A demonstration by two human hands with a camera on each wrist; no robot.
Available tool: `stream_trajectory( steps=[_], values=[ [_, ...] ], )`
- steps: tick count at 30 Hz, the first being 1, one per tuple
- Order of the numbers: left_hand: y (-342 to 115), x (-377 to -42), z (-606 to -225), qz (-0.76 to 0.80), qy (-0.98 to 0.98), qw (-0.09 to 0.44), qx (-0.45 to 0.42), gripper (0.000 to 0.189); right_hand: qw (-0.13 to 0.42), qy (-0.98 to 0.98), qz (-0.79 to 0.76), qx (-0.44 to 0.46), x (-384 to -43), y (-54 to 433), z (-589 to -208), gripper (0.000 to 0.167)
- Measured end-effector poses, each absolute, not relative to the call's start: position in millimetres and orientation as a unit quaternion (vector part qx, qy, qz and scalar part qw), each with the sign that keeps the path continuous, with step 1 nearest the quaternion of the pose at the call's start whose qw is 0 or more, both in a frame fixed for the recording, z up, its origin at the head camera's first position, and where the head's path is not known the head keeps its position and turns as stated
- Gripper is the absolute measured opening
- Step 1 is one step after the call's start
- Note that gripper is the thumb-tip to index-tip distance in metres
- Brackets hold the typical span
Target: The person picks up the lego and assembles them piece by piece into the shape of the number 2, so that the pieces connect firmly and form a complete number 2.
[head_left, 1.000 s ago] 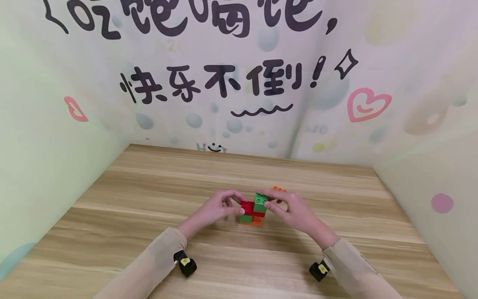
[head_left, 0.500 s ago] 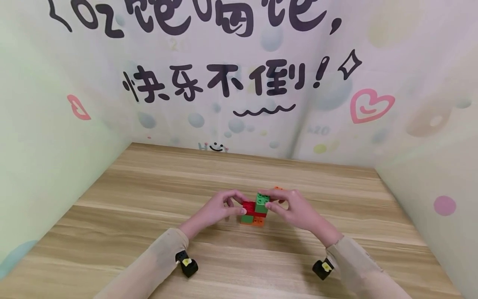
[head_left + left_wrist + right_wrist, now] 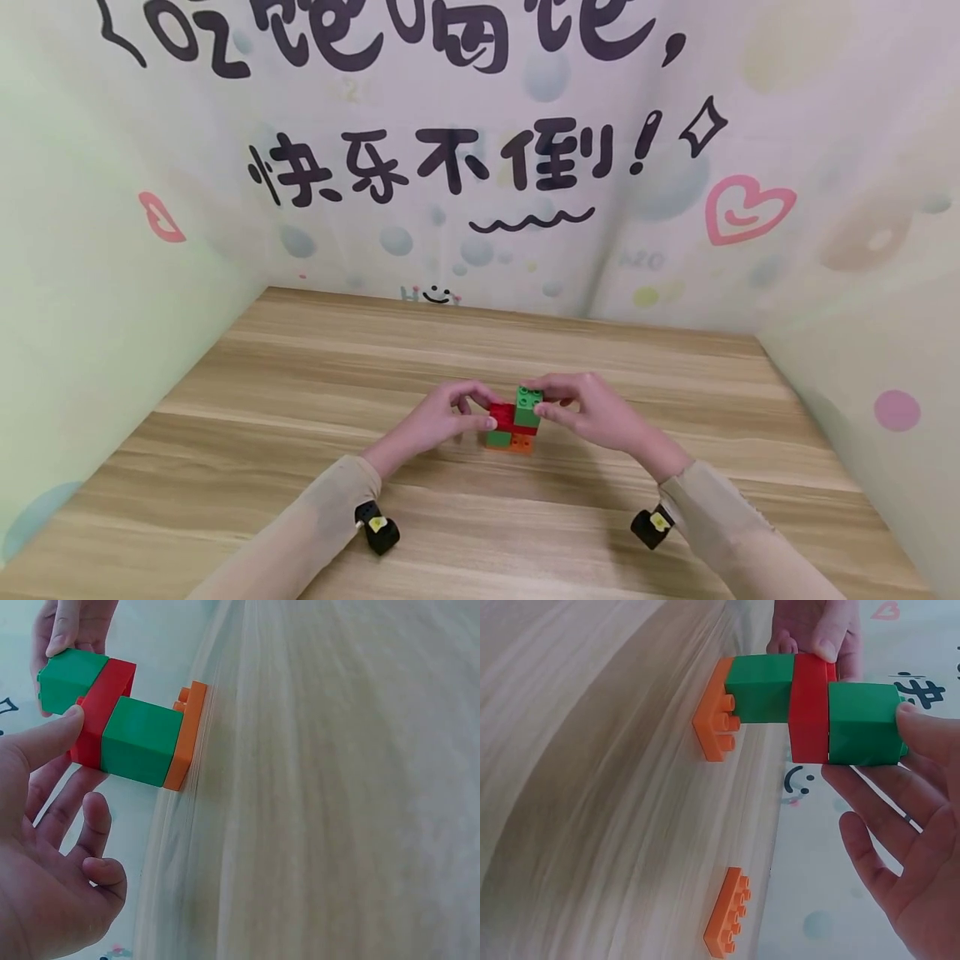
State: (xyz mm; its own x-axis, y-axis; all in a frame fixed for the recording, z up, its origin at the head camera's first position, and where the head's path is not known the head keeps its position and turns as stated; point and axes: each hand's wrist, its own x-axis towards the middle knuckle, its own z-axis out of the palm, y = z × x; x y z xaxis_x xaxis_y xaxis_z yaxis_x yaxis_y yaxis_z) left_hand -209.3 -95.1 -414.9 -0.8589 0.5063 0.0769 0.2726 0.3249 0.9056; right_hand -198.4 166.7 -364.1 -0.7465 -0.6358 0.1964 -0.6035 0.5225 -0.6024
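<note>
A small stack of toy building bricks stands on the table in front of me. At its bottom lies a flat orange brick, topped by a green brick at one end. Across that sits a flat red brick. A second green brick is on the red brick's right end, studs upward. My left hand pinches the red brick between thumb and fingers at its left end. My right hand holds the upper green brick, thumb on the near side and fingers behind.
A loose orange brick with studs lies on the wooden table, beyond the right hand; that hand hides most of it in the head view. A printed backdrop rises behind the table, with side walls left and right.
The right hand shifts slightly and now covers the loose orange brick that showed behind it in the head view. Left hand and stack keep their arrangement; the head view moves a little.
</note>
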Motion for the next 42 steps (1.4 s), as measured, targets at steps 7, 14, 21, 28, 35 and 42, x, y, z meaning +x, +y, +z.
stream_trajectory(
  steps=[7, 14, 21, 28, 35, 42],
  values=[
    [-96.3, -210.1, -415.3, 0.531, 0.806, 0.110, 0.238, 0.028, 0.047, 0.871, -0.341, -0.352, -200.6, 165.7, -360.7, 0.037],
    [-94.8, -210.5, -415.0, 0.527, 0.807, 0.111, 0.241, 0.028, 0.045, 0.871, -0.342, -0.350, -199.7, 166.9, -362.2, 0.036],
    [-93.8, -210.4, -414.0, 0.525, 0.808, 0.114, 0.241, 0.028, 0.041, 0.869, -0.354, -0.343, -198.9, 168.1, -366.5, 0.036],
    [-95.3, -209.9, -413.9, 0.525, 0.807, 0.112, 0.245, 0.028, 0.044, 0.868, -0.364, -0.333, -198.1, 166.8, -366.1, 0.036],
    [-95.9, -209.2, -415.5, 0.530, 0.804, 0.110, 0.246, 0.029, 0.044, 0.869, -0.369, -0.326, -197.1, 166.3, -367.1, 0.037],
    [-95.5, -209.5, -416.1, 0.534, 0.802, 0.110, 0.246, 0.029, 0.037, 0.871, -0.375, -0.316, -197.0, 167.3, -371.5, 0.036]
  ],
)
